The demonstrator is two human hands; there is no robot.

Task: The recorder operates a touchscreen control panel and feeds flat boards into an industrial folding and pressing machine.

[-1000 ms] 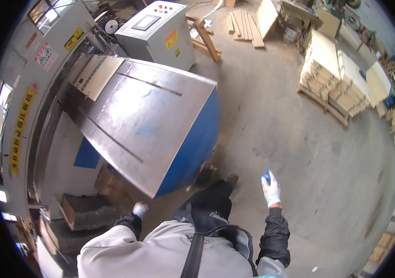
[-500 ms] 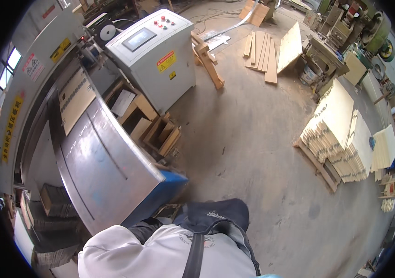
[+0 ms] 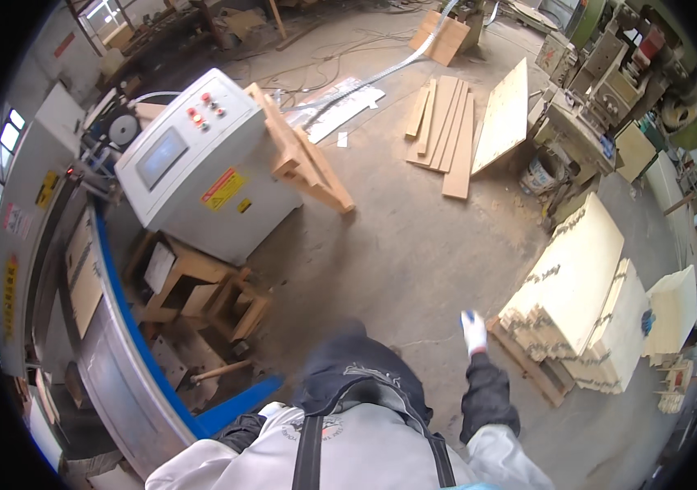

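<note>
My right arm, in a dark sleeve cover, reaches forward at the lower right. My right hand (image 3: 473, 331), in a white glove with blue at the fingertips, is just left of a stack of pale wooden boards (image 3: 565, 273) and seems apart from it. Nothing shows in that hand, but its fingers are too small and blurred to read. Of my left hand (image 3: 271, 410) only a bit of pale glove shows beside its dark sleeve, close to the blue end of the metal machine table (image 3: 124, 384). Its fingers are hidden.
A grey control cabinet (image 3: 201, 163) with buttons and a screen stands left, beside a wooden stand (image 3: 303, 155). Wooden boxes (image 3: 201, 294) sit below it. Long planks (image 3: 446, 131) and a leaning panel (image 3: 502, 118) lie ahead. Old machinery (image 3: 585, 106) and a bucket (image 3: 541, 173) are far right.
My view has turned right and forward, away from the metal table. My right arm and gloved hand have come into view near the board stack; a little of the left glove now shows.
</note>
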